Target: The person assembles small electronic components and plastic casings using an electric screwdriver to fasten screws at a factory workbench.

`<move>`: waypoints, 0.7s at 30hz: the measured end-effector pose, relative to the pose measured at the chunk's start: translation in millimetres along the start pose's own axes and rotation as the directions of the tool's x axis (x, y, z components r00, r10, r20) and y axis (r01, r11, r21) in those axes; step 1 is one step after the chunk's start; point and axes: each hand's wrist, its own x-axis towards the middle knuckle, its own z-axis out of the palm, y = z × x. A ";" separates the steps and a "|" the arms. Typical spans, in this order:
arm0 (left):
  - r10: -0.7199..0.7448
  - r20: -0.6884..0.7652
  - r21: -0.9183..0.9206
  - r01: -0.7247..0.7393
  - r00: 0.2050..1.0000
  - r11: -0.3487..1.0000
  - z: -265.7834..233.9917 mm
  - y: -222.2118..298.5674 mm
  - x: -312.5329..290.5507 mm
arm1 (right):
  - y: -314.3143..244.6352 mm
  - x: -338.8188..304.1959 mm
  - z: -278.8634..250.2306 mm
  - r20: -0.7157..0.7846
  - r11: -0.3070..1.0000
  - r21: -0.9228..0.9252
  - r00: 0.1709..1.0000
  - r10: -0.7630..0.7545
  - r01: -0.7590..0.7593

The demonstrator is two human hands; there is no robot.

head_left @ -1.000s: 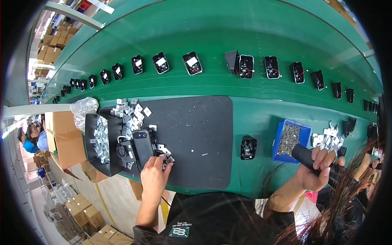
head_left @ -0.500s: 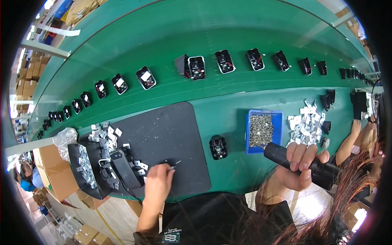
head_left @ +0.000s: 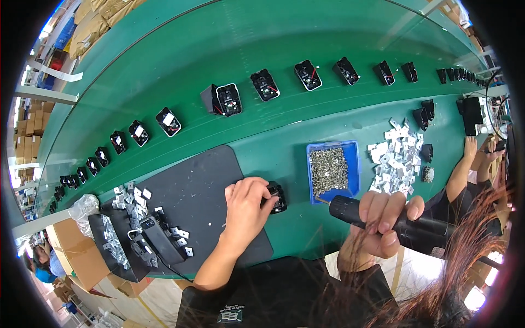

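My left hand (head_left: 247,206) reaches over the right edge of the black mat (head_left: 202,194), its thumb and fingers pinched together at a small black plastic housing (head_left: 279,198). The hand covers the housing's left part, and whatever lies in the pinch is hidden. In my right hand (head_left: 383,218) is a black electric screwdriver (head_left: 345,210), fingers wrapped around its body. The thin bit points left and reaches the near edge of a blue bin (head_left: 353,175) filled with small screws (head_left: 328,168).
Black housings (head_left: 228,99) line the green conveyor (head_left: 191,54) beyond. Silvery metal plates are heaped right of the bin (head_left: 394,156) and at the mat's left (head_left: 131,199), beside a black device (head_left: 161,238). A co-worker's hand (head_left: 470,147) is at far right.
My left hand has moved right, from the mat with a small silvery piece in its fingers to the black housing. The view has shifted; my right hand still holds the screwdriver by the bin.
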 end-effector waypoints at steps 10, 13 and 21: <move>0.022 0.076 -0.112 -0.013 0.997 0.994 -18.7 10.1 5.5 | 6.1 -1.8 17.1 -0.017 0.990 0.124 0.997 0.070 -0.067; 0.095 0.091 -0.285 -0.065 0.991 0.956 -32.4 26.7 2.2 | 5.2 2.2 18.2 0.064 0.987 0.158 0.998 0.012 -0.022; 0.196 0.017 -0.551 -0.155 0.980 0.820 -13.4 24.4 -6.5 | 4.5 6.1 21.4 0.209 0.969 0.224 0.976 0.055 -0.103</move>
